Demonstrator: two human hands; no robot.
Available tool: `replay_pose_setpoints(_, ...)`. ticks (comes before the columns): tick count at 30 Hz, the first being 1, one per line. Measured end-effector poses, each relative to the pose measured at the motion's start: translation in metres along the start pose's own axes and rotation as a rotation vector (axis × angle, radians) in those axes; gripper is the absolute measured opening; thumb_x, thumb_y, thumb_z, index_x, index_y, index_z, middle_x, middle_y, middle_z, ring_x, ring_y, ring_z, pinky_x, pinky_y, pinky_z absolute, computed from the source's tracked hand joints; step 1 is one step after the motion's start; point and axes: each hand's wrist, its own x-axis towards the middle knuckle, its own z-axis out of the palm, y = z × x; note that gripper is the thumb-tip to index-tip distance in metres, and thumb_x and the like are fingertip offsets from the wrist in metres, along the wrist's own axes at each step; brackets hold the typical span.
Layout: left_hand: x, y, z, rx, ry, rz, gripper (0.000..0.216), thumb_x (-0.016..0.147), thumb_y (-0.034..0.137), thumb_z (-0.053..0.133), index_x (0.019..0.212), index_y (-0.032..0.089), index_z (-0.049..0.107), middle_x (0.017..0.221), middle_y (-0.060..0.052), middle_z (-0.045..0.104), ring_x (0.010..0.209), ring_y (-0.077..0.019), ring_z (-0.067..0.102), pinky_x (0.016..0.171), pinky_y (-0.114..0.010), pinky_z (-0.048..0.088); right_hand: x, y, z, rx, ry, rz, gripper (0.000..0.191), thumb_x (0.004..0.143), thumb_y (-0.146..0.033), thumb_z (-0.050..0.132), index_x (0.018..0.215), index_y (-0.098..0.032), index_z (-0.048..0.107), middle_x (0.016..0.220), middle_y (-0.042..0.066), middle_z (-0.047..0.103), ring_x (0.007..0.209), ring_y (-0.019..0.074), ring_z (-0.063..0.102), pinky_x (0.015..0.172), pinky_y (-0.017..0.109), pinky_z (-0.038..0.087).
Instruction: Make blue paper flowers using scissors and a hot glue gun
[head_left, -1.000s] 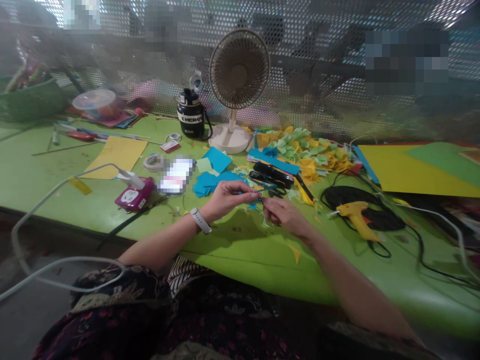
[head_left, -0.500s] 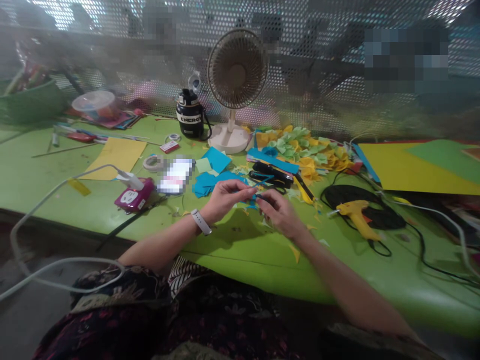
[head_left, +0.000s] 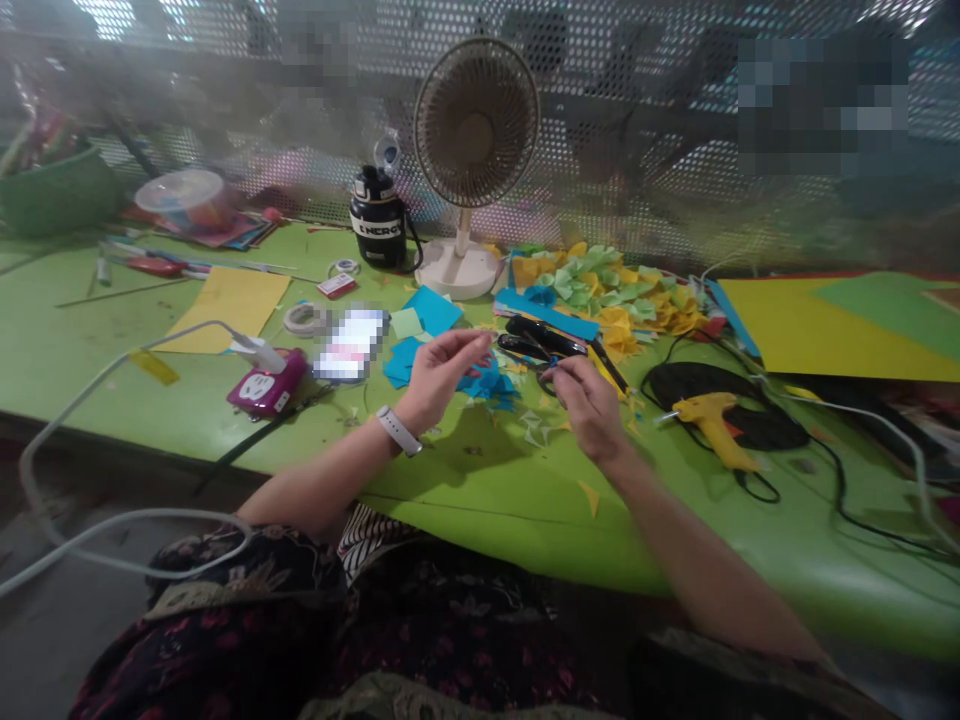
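My left hand (head_left: 442,375), with a white watch band at the wrist, hovers over the pile of cut blue paper pieces (head_left: 491,388). Its thumb and fingers are pinched together; whatever they may hold is too small to make out. Scissors (head_left: 549,362) are in my right hand (head_left: 589,400), the dark blades pointing up and left and the fingers closed around the handles. Behind them lies a black stapler (head_left: 559,340). A blue square of paper (head_left: 435,315) and a blue paper strip (head_left: 544,313) lie farther back.
A fan (head_left: 476,150) and black bottle (head_left: 379,225) stand at the back. Left are a phone (head_left: 351,345), tape roll (head_left: 304,318) and purple power socket (head_left: 262,392). Right are a yellow glue gun (head_left: 712,430), a cutter (head_left: 609,368) and heaped yellow-green paper pieces (head_left: 600,290).
My hands have moved apart from over the blue paper. The right hand has shifted to the right with the scissors, and the left has drawn slightly left. The blue pieces beneath now show.
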Motion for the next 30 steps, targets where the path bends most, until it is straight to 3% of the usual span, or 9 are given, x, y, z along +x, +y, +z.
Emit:
replay_pose_setpoints(4, 0.011, -0.001, -0.007, -0.005, 0.136, 0.078, 0.023, 0.078, 0.041, 0.076, 0.087, 0.02, 0.071, 0.074, -0.001, 0.07, 0.066, -0.01, 0.064, 0.06, -0.022, 0.05, 0.003, 0.005, 0.004, -0.121, -0.231, 0.019, 0.022, 0.078, -0.043, 0.063, 0.082, -0.021, 0.061, 0.058, -0.003, 0.049, 0.054, 0.0131, 0.041, 0.055, 0.028, 0.03)
replay_pose_setpoints(6, 0.014, -0.002, -0.009, -0.01, 0.16, 0.064, 0.02, 0.078, 0.037, 0.075, 0.086, 0.02, 0.07, 0.072, 0.0, 0.068, 0.065, -0.0099, 0.063, 0.058, -0.022, 0.049, 0.002, 0.006, 0.012, -0.19, -0.282, 0.025, 0.024, 0.076, -0.043, 0.066, 0.083, -0.02, 0.062, 0.057, -0.004, 0.048, 0.053, 0.0129, 0.041, 0.056, 0.028, 0.03)
replay_pose_setpoints(12, 0.016, -0.001, -0.008, -0.019, 0.177, 0.057, 0.016, 0.078, 0.032, 0.075, 0.084, 0.019, 0.07, 0.07, 0.0, 0.068, 0.064, -0.0094, 0.063, 0.057, -0.02, 0.047, -0.004, 0.001, 0.04, -0.534, -0.373, 0.085, 0.024, 0.083, -0.043, 0.063, 0.089, -0.019, 0.066, 0.071, 0.005, 0.066, 0.063, 0.019, 0.054, 0.058, 0.029, 0.033)
replay_pose_setpoints(15, 0.015, 0.0, -0.006, -0.009, 0.168, 0.051, 0.015, 0.079, 0.031, 0.074, 0.083, 0.018, 0.069, 0.07, 0.0, 0.068, 0.064, -0.0092, 0.064, 0.056, -0.02, 0.047, -0.004, 0.003, 0.043, -0.593, -0.397, 0.1, 0.019, 0.088, -0.036, 0.058, 0.092, -0.019, 0.067, 0.081, 0.008, 0.07, 0.07, 0.0212, 0.059, 0.059, 0.029, 0.034)
replay_pose_setpoints(19, 0.015, 0.0, -0.005, -0.009, 0.158, 0.046, 0.012, 0.08, 0.029, 0.072, 0.083, 0.017, 0.07, 0.071, 0.0, 0.069, 0.064, -0.0085, 0.063, 0.056, -0.019, 0.046, -0.002, 0.007, 0.032, -0.366, -0.359, 0.117, 0.018, 0.084, -0.037, 0.062, 0.079, -0.02, 0.065, 0.071, 0.003, 0.065, 0.064, 0.0174, 0.054, 0.058, 0.028, 0.034)
replay_pose_setpoints(24, 0.011, 0.002, -0.004, 0.035, 0.116, 0.039, 0.017, 0.08, 0.033, 0.072, 0.084, 0.017, 0.07, 0.071, 0.0, 0.068, 0.063, -0.008, 0.062, 0.055, -0.018, 0.045, -0.001, 0.0, 0.016, 0.237, -0.175, 0.245, 0.035, 0.071, -0.051, 0.077, 0.071, -0.021, 0.059, 0.056, -0.006, 0.046, 0.049, 0.009, 0.036, 0.047, 0.026, 0.027)
replay_pose_setpoints(27, 0.004, 0.002, -0.002, 0.138, 0.004, 0.071, 0.024, 0.081, 0.04, 0.072, 0.081, 0.016, 0.07, 0.069, -0.001, 0.067, 0.061, -0.0084, 0.059, 0.056, -0.02, 0.046, 0.001, -0.006, 0.014, 0.524, -0.034, 0.351, 0.042, 0.062, -0.05, 0.084, 0.07, -0.022, 0.055, 0.051, -0.011, 0.035, 0.042, 0.0056, 0.026, 0.042, 0.024, 0.02)
replay_pose_setpoints(30, -0.005, -0.003, 0.001, 0.303, -0.178, 0.081, 0.029, 0.082, 0.043, 0.071, 0.079, 0.015, 0.073, 0.073, -0.004, 0.068, 0.065, -0.0095, 0.059, 0.059, -0.022, 0.046, 0.0, -0.009, 0.018, 0.669, -0.012, 0.381, 0.045, 0.059, -0.05, 0.087, 0.069, -0.022, 0.053, 0.048, -0.013, 0.031, 0.039, 0.0039, 0.021, 0.04, 0.023, 0.018)
